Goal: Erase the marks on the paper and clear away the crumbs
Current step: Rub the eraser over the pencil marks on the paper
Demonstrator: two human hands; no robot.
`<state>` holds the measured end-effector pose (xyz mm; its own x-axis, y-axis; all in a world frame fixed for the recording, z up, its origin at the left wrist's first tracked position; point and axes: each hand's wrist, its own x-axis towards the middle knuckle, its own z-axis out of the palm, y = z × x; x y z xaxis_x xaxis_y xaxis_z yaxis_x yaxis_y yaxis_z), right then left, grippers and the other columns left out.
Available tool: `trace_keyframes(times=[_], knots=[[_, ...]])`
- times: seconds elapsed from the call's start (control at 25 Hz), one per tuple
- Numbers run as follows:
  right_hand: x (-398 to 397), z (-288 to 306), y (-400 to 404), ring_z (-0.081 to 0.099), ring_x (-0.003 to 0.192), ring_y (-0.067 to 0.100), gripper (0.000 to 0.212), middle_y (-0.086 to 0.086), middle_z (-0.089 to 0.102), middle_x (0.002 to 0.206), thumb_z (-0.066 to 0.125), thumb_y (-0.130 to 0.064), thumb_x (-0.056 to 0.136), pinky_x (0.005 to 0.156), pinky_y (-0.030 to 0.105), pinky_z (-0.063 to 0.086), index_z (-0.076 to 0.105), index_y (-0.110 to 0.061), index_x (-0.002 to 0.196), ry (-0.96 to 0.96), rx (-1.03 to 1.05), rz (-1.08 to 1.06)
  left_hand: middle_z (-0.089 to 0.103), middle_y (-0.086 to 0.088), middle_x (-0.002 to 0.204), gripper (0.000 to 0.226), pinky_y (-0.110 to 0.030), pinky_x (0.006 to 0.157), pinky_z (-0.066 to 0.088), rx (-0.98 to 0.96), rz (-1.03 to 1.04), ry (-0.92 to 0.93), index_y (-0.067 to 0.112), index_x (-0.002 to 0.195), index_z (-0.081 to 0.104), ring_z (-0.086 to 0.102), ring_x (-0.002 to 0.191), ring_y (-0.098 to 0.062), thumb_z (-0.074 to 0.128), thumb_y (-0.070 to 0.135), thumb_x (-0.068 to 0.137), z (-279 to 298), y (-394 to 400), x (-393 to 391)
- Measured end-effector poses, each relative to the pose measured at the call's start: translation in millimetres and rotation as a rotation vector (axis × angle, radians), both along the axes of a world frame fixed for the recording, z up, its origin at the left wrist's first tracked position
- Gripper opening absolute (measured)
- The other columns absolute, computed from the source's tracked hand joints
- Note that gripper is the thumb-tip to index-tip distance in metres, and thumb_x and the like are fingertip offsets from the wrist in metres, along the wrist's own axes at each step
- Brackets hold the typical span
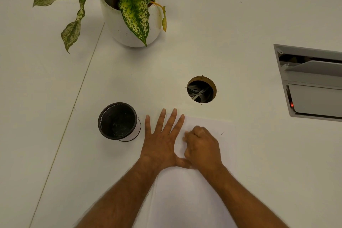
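Observation:
A white sheet of paper [192, 190] lies on the white table in front of me. My left hand [162, 140] rests flat on the paper's upper left part, fingers spread, holding nothing. My right hand [201, 146] is curled into a fist on the paper just right of the left hand; whatever its fingers pinch is hidden, so I cannot tell if an eraser is in it. A small dark mark [221, 133] shows on the paper to the right of the fist.
A black mesh cup [118, 121] stands just left of my left hand. A round cable hole [201, 89] opens in the table behind the paper. A potted plant [129, 15] stands at the back. A grey socket box [312, 83] is recessed at the right.

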<state>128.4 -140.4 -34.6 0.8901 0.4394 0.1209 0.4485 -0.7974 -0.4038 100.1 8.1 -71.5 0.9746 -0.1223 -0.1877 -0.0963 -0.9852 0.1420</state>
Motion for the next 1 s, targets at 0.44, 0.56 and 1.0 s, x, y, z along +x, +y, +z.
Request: trace_keyframes(times=[0.44, 0.56, 1.0], knots=[[-32, 5, -13, 0.055, 0.052, 0.017, 0.007, 0.002, 0.059, 0.06, 0.072, -0.012, 0.069, 0.047, 0.018, 0.042, 0.069, -0.008, 0.065, 0.06, 0.047, 0.013, -0.007, -0.005, 0.168, 0.129, -0.071, 0.114, -0.006, 0.027, 0.006, 0.021, 0.026, 0.157, -0.011, -0.01, 0.152, -0.035, 0.003, 0.102, 0.054, -1, 0, 1], [-16, 2, -6, 0.058, 0.054, 0.019, 0.006, 0.005, 0.062, 0.063, 0.076, -0.01, 0.068, 0.049, 0.022, 0.048, 0.072, -0.006, 0.07, 0.047, 0.015, 0.022, -0.001, -0.006, 0.168, 0.128, -0.072, 0.114, -0.002, 0.019, 0.0, 0.019, 0.023, 0.158, -0.006, -0.006, 0.153, -0.035, 0.003, 0.102, 0.058, 0, 1, 0], [-22, 3, -7, 0.054, 0.053, 0.015, 0.022, 0.001, 0.058, 0.059, 0.065, -0.027, 0.077, 0.044, 0.02, 0.044, 0.068, -0.01, 0.064, 0.032, 0.031, 0.056, -0.017, -0.003, 0.166, 0.13, -0.071, 0.114, -0.006, 0.035, 0.009, 0.055, 0.021, 0.154, -0.02, -0.021, 0.151, -0.032, 0.009, 0.099, 0.054, 4, 1, 1]])
